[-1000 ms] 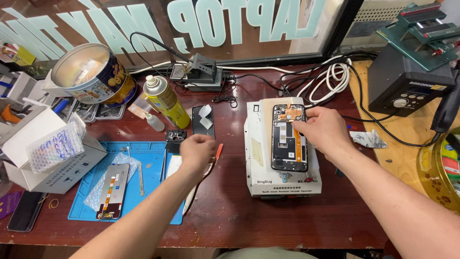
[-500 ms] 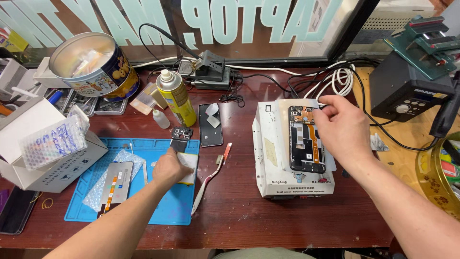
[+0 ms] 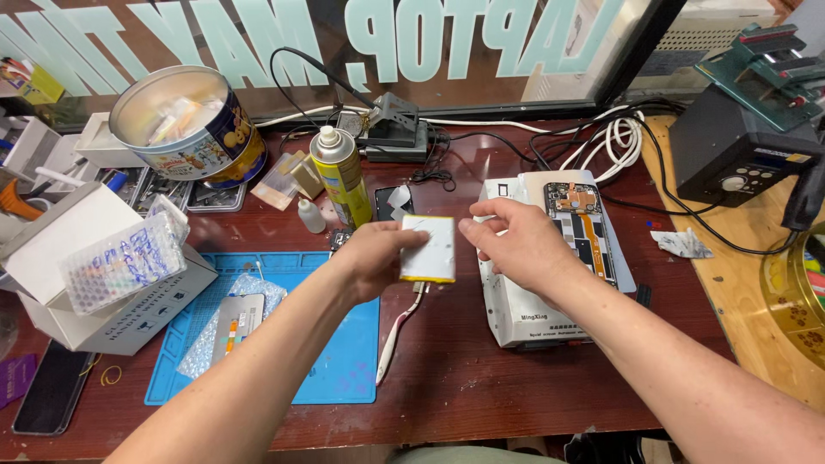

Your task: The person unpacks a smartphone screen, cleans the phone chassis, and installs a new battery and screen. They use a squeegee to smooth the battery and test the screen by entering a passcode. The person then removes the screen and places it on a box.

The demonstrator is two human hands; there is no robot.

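Left hand (image 3: 374, 258) gripping flat white battery (image 3: 428, 248), right hand (image 3: 516, 245) fingers loosely curled just beside it, holding nothing, opened phone (image 3: 584, 230) on white heating unit (image 3: 524, 314)

left hand (image 3: 374, 258): its fingers lie behind the flat white, yellow-edged pack (image 3: 429, 249), so the grip there cannot be seen
right hand (image 3: 516, 245): covers the left part of the opened phone (image 3: 583, 228) and of the white box (image 3: 533, 292) under it
black phone (image 3: 51, 387): cut off near the left edge
brass-coloured tray (image 3: 795, 288): runs off the right edge
tin (image 3: 193, 129): contents too blurred to tell
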